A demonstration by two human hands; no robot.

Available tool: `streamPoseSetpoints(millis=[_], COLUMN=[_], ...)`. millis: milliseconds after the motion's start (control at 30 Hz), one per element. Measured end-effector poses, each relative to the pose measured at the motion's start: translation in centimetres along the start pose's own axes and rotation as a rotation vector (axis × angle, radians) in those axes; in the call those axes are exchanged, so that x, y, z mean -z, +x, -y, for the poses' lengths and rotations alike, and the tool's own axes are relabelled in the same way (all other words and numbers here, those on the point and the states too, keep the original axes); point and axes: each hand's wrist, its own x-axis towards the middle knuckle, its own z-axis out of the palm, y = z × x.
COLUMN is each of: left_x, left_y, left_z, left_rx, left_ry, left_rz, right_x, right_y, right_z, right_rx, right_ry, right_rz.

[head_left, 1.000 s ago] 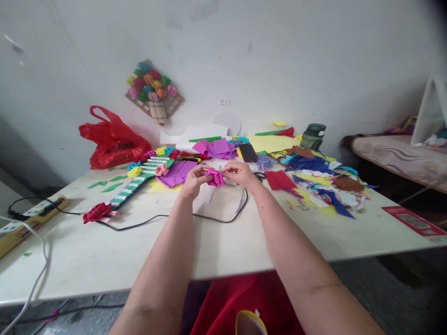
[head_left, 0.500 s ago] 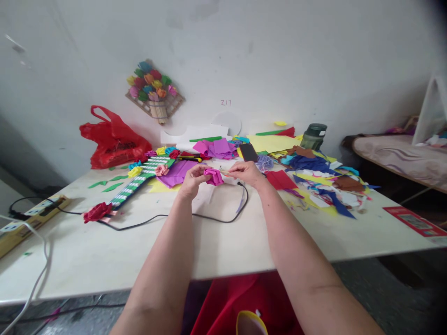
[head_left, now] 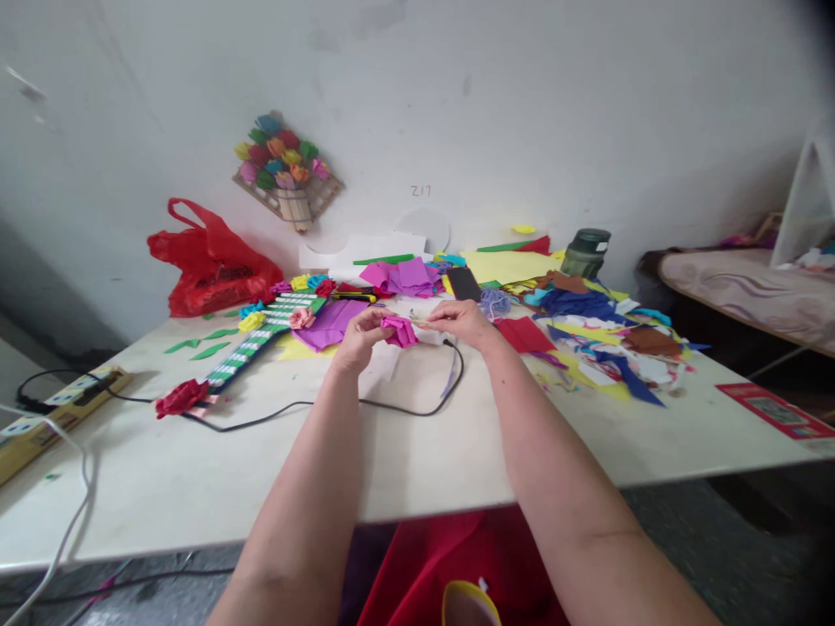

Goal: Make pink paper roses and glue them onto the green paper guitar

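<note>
Over the middle of the table my left hand (head_left: 360, 337) pinches a magenta paper flower (head_left: 398, 331) by its left side. On the right, my right hand (head_left: 462, 322) is closed on a thin, pale stick (head_left: 421, 323), whose tip reaches the flower's right side. Just below the stick lies a whitish tool with a black cord (head_left: 450, 382), mostly hidden by my hands. To the left of my left hand is a green-and-white striped paper piece (head_left: 244, 348) edged with paper flowers, among them a pink one (head_left: 302, 318) and a dark red one (head_left: 181, 397).
A red plastic bag (head_left: 215, 269) stands at the back left, near a power strip (head_left: 65, 417). Paper scraps (head_left: 587, 326) are heaped on the right, with a dark green bottle (head_left: 585, 254) behind. A phone (head_left: 464, 283) and purple paper (head_left: 413, 276) lie at the back.
Hardly anything differs. Both hands keep their hold on the flower and the stick, with only a very slight shift of the fingers and the view.
</note>
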Motion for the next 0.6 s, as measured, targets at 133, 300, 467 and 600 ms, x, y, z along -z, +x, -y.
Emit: streamPoseSetpoints(millis=[133, 300, 467, 600], left_x=[-0.11, -0.05, 0.04, -0.01], left_y=[-0.03, -0.02, 0.01, 0.03], left_z=[0.06, 0.33, 0.48, 0.39], left_rx=[0.021, 0.023, 0.028, 0.029], left_ry=[-0.025, -0.038, -0.037, -0.054], left_rz=[0.005, 0.0, 0.014, 0.003], right_x=[0.03, 0.11, 0.19, 0.23], right_y=[0.06, 0.09, 0.05, 0.03], right_z=[0.07, -0.02, 0.06, 0.18], right_rx=[0.018, 0.028, 0.018, 0.016], right_ry=[-0.024, -0.044, -0.06, -0.07], right_rz=[0.004, 0.016, 0.02, 0.012])
